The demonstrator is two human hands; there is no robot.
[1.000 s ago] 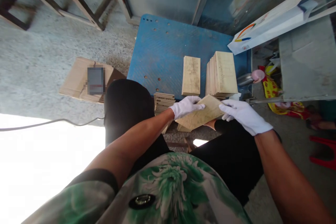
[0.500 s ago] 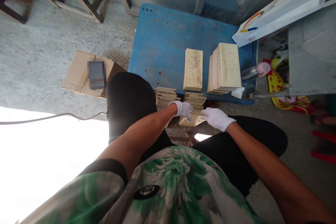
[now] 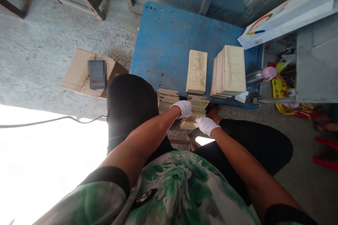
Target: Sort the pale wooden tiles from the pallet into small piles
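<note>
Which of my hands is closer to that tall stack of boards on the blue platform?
Right. The right hand is below the tall stack, near its front; the left hand is farther left, by the low stacks.

No word, number or brand name can be read anywhere. The white box point(image 3: 287, 14) at the upper right carries a printed mark of curved orange and blue strokes with a small red spot beside it, but any lettering on it is too small to make out. The cardboard box point(image 3: 79, 74) on the floor has a patch that is blurred out, so nothing is legible there. The yellow-and-red wrapper point(image 3: 280, 89) beside the blue surface point(image 3: 169, 42) shows colours only, no readable print.
</note>
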